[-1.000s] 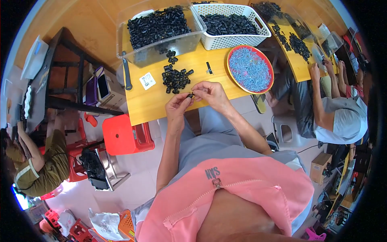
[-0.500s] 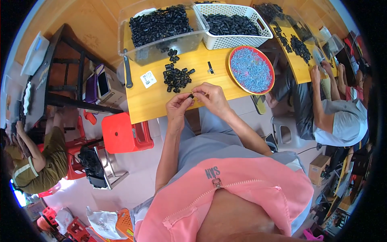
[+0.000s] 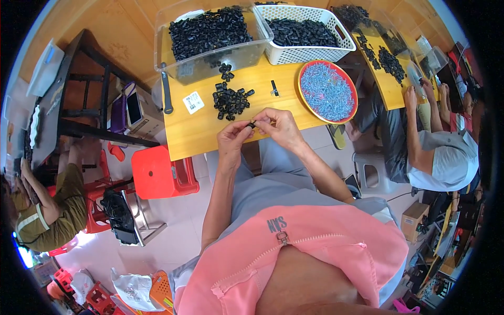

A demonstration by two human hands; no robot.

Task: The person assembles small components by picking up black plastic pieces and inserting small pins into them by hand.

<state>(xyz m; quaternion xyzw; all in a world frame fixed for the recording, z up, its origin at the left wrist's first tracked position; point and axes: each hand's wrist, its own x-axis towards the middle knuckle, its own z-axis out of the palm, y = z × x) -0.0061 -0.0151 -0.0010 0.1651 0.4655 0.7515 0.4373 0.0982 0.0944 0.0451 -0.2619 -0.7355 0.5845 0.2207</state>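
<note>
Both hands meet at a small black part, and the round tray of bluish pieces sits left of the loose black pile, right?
Not quite: the head view shows the round tray right of the loose black pile. The left hand and right hand do meet at a small black part.

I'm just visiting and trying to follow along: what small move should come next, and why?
Perhaps a gentle press on the black part with the right hand: the left hand pinches it, and both hands meet there.
</note>
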